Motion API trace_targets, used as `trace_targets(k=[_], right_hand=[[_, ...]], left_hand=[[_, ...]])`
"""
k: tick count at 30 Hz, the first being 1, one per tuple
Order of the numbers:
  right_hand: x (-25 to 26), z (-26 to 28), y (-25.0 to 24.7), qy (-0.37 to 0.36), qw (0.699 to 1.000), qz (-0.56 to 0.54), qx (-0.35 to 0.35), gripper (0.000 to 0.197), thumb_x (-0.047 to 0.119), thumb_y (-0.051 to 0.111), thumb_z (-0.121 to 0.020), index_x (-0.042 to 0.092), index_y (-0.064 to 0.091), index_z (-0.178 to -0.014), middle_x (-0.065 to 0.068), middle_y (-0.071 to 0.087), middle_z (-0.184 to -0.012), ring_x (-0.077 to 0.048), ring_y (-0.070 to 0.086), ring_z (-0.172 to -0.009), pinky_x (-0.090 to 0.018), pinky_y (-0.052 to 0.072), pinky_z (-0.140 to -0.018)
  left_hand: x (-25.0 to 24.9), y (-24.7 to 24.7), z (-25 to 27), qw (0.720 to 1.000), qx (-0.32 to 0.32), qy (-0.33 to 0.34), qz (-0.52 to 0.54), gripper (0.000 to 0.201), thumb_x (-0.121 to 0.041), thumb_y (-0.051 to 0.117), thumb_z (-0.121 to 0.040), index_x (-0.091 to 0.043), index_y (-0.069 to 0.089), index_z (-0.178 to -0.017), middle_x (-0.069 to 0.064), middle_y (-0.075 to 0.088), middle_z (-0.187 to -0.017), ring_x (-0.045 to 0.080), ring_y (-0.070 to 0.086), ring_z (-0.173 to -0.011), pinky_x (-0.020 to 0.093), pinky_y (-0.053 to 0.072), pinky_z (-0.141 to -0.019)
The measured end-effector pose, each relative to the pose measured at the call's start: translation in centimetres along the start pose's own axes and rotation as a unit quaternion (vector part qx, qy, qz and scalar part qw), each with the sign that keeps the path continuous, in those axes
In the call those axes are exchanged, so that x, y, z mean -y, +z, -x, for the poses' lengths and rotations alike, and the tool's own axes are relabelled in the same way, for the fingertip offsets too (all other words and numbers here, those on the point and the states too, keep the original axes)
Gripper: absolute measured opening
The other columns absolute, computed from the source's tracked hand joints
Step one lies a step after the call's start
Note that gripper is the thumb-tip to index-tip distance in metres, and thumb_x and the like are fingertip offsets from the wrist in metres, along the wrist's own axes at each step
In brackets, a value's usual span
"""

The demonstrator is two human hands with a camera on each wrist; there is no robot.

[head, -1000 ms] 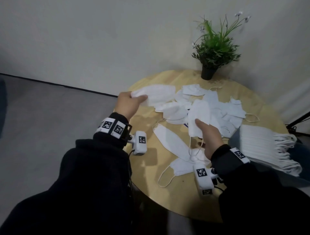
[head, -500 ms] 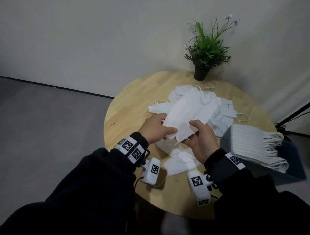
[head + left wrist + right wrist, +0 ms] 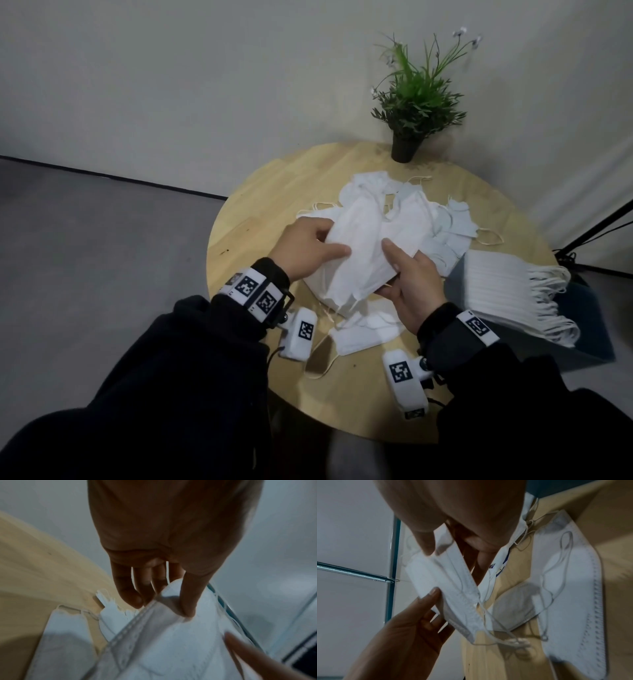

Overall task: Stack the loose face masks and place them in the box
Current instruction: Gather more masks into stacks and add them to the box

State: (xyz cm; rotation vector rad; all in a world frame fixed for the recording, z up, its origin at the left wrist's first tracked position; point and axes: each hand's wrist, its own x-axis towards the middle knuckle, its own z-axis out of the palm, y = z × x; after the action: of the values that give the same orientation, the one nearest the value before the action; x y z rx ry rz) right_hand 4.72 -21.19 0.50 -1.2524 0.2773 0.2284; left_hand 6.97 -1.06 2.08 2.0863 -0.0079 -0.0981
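Both hands have come together since a second ago, when the left hand (image 3: 310, 248) reached to a mask at the table's far left and the right hand (image 3: 412, 282) held one alone; now they share a small bundle of white face masks (image 3: 363, 253) held above the round wooden table (image 3: 253, 212); the left thumb lies on top with the fingers (image 3: 130, 596) curled beneath the bundle's 9 o'clock edge; the right thumb presses its 3 o'clock side, fingers wrapped under; ear loops dangle from the lower end; loose masks (image 3: 442, 226) lie heaped toward 12 o'clock of the hands, and more masks (image 3: 368, 330) lie flat at 6 o'clock, just under the bundle; a dark blue box (image 3: 589, 322) stands at 3 o'clock on the table's edge, a neat stack of masks (image 3: 507, 291) in it, loops hanging to the right; a potted plant (image 3: 412, 102) stands at the far rim against the wall.
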Motion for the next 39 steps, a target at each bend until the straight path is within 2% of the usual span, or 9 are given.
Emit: trace_targets(k=[6,9,12,18,21,24,26,32,39], right_hand=[[0.3,-0.2,-0.5,0.015,0.999,0.023,-0.023,0.026,0.021,0.069,-0.099,0.008,0.07,-0.121,-0.009,0.078,-0.114,-0.03,0.074,-0.107,-0.053,0.058,-0.096],[0.3,0.2,-0.2,0.025,0.998,0.057,0.019,0.019,0.012,0.068,-0.097,0.007,0.073,-0.115,-0.013,0.079,-0.109,-0.033,0.075,-0.103,-0.05,0.062,-0.089],[-0.2,0.5,0.2,0.02,0.995,0.091,0.032,0.021,-0.007,0.064,-0.091,0.002,0.074,-0.108,-0.021,0.078,-0.101,-0.044,0.073,-0.096,-0.045,0.065,-0.076],[0.2,0.2,-0.6,0.013,0.998,0.052,-0.021,0.029,0.013,0.068,-0.096,0.009,0.066,-0.125,-0.016,0.078,-0.11,-0.04,0.077,-0.092,-0.054,0.064,-0.08],[1.5,-0.4,-1.6,0.034,0.996,0.021,-0.076,0.015,0.022,0.064,-0.099,0.008,0.068,-0.099,-0.01,0.075,-0.088,-0.033,0.076,-0.081,-0.049,0.065,-0.072],[2.6,-0.4,-2.8,0.064,0.994,-0.036,-0.086,0.033,0.02,0.055,-0.101,0.014,0.049,-0.07,-0.01,0.064,-0.068,-0.028,0.069,-0.069,-0.044,0.061,-0.073],[3.1,-0.1,-3.4,0.087,0.994,-0.045,-0.053,0.039,0.028,0.054,-0.102,0.016,0.043,-0.067,-0.009,0.055,-0.059,-0.029,0.062,-0.064,-0.044,0.057,-0.077],[2.5,1.5,-3.3,0.019,0.959,0.276,0.064,0.055,0.061,0.081,-0.077,0.02,0.046,-0.065,0.008,0.034,-0.053,-0.011,0.032,-0.049,-0.025,0.028,-0.052],[1.5,1.6,-4.2,-0.039,0.903,0.427,0.019,0.041,0.019,0.076,-0.08,0.018,0.049,-0.049,0.006,0.039,-0.047,-0.013,0.037,-0.05,-0.028,0.033,-0.058]], left_hand=[[-0.5,-2.7,-0.2,0.969,0.009,0.005,0.249,0.024,-0.015,0.076,-0.091,-0.012,0.077,-0.114,0.005,0.079,-0.112,0.029,0.075,-0.106,0.041,0.06,-0.085],[-0.6,-1.0,-0.1,0.984,0.074,0.051,0.152,0.025,-0.033,0.08,-0.08,-0.027,0.079,-0.104,-0.003,0.076,-0.117,0.022,0.071,-0.112,0.043,0.056,-0.097],[-0.5,1.0,0.1,0.99,0.105,0.072,0.061,0.014,-0.036,0.079,-0.081,-0.029,0.073,-0.092,-0.01,0.072,-0.104,0.013,0.07,-0.1,0.039,0.056,-0.091],[-0.4,-0.2,0.4,0.992,0.126,0.019,0.011,0.051,-0.018,0.084,-0.083,-0.034,0.057,-0.123,-0.002,0.075,-0.098,0.015,0.07,-0.08,0.033,0.056,-0.075],[0.4,-1.3,0.3,0.989,0.132,-0.011,-0.069,0.061,-0.026,0.089,-0.078,-0.039,0.059,-0.129,-0.005,0.069,-0.097,0.011,0.065,-0.08,0.028,0.05,-0.073],[1.0,-2.3,0.3,0.972,0.147,-0.004,-0.181,0.029,-0.028,0.086,-0.08,-0.037,0.073,-0.105,-0.014,0.072,-0.095,0.009,0.066,-0.087,0.027,0.05,-0.075],[1.0,-2.6,0.6,0.966,0.159,-0.006,-0.204,0.015,-0.027,0.081,-0.084,-0.038,0.073,-0.089,-0.019,0.071,-0.081,0.001,0.064,-0.074,0.019,0.045,-0.062],[0.4,-1.8,1.5,0.96,0.187,0.022,-0.208,0.011,-0.023,0.073,-0.086,-0.027,0.075,-0.095,-0.006,0.073,-0.088,0.012,0.063,-0.076,0.026,0.047,-0.064],[0.0,0.1,2.2,0.942,0.214,0.058,-0.253,0.005,-0.02,0.067,-0.088,-0.024,0.067,-0.092,-0.011,0.062,-0.083,0.009,0.056,-0.078,0.029,0.043,-0.068]])
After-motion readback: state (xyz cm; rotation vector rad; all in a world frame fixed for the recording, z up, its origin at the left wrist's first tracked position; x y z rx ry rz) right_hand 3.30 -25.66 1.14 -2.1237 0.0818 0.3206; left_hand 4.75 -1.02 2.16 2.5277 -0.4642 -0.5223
